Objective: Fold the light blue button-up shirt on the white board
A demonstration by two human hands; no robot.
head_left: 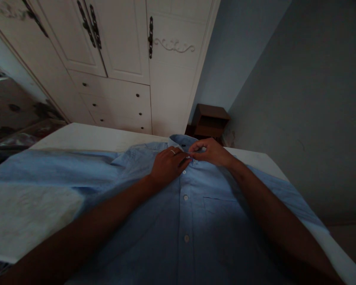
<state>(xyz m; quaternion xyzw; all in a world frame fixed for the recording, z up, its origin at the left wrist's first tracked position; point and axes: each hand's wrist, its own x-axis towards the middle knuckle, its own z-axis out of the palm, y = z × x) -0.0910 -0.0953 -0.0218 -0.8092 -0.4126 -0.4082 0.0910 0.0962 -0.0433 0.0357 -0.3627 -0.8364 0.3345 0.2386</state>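
Note:
A blue button-up shirt (154, 221) lies front side up with its sleeves spread out, collar (178, 139) at the far end. White buttons run down its front placket (186, 217). My left hand (169, 164) wears a ring and pinches the shirt's front edge just below the collar. Close against it, my right hand (209, 152) is pinching the same spot from the other side. The fingertips of both hands nearly meet there, and whatever small part lies between them is mostly hidden. A chest pocket (219, 200) shows below my right forearm.
The shirt rests on a white table (86, 132). Behind it stands a white wardrobe (169, 79) with drawers and dark handles. A small brown cabinet (212, 113) sits in the corner by the grey wall (299, 99). Cluttered items are at the far left.

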